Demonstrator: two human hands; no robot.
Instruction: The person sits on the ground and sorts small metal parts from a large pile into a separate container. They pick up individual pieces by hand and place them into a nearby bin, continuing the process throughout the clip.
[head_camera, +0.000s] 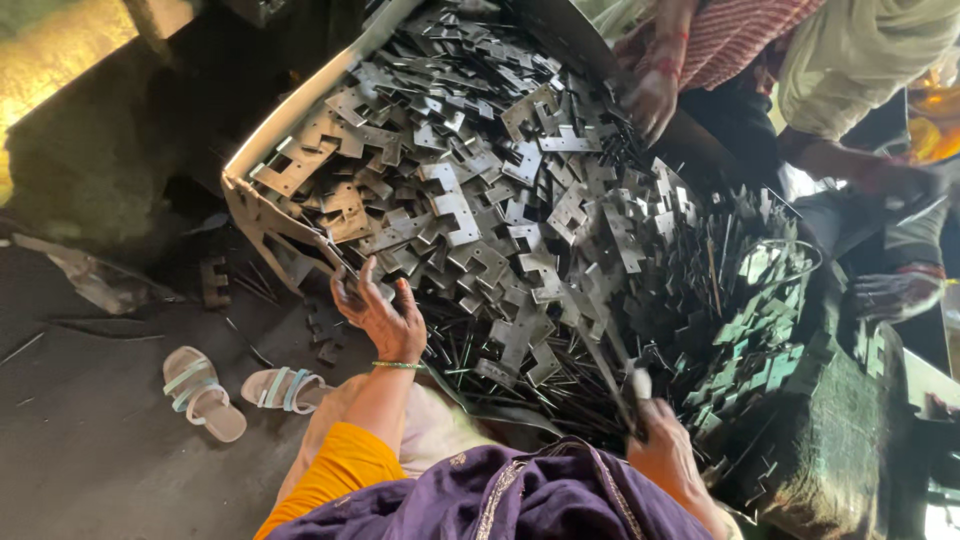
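Hands at a heap of stamped metal plates (500, 210).

Left hand (383, 312) lies spread and slack, fingers loose on the plates at the near edge of the tilted metal tray (290, 115); right hand (660, 450) is clenched around a thin dark strip (610, 375) with a pale tip. Another person's hand (650, 100) touches the far side. Two sandals (240, 390) sit nearby.

I see no labels, signs or screens here, only a dark green woven sack (840, 440) slumped at about four o'clock.
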